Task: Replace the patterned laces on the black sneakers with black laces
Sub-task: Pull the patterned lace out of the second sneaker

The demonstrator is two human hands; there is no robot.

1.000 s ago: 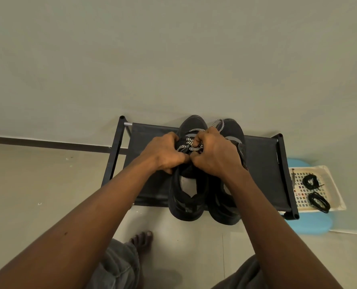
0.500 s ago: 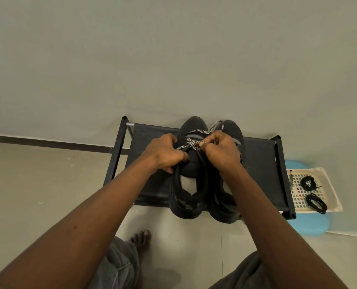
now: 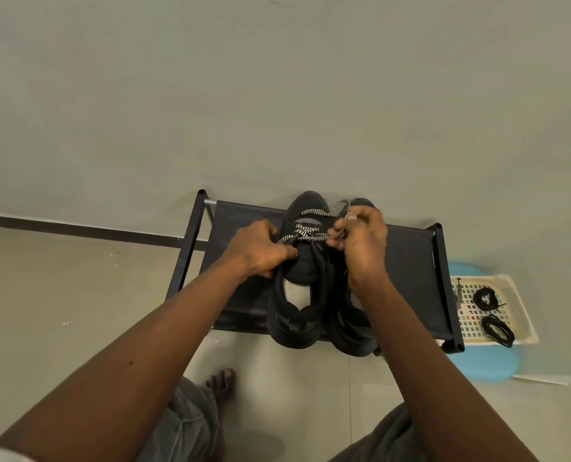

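Sneakers: the left sneaker (image 3: 294,323) and the right sneaker (image 3: 352,331), named by their side in the frame, sit together on a black shoe rack (image 3: 410,261) at centre frame, toes pointing up-frame toward the wall.
Left hand (image 3: 261,250): fingers curled round the left sneaker's collar, thumb against the tongue, just left of the lacing.
Right hand (image 3: 364,248): fingertips closed in a pinch on the patterned lace (image 3: 305,232), up and to the right of the lacing.
Patterned lace: black and white, crossing the left sneaker's upper eyelets between the two hands. One strand runs right into the pinch, and a loop arcs above that hand.
Black laces (image 3: 485,298): two coiled bundles in a white perforated tray (image 3: 519,305) at right mid-frame, well apart from both hands, on a blue stool (image 3: 484,365).
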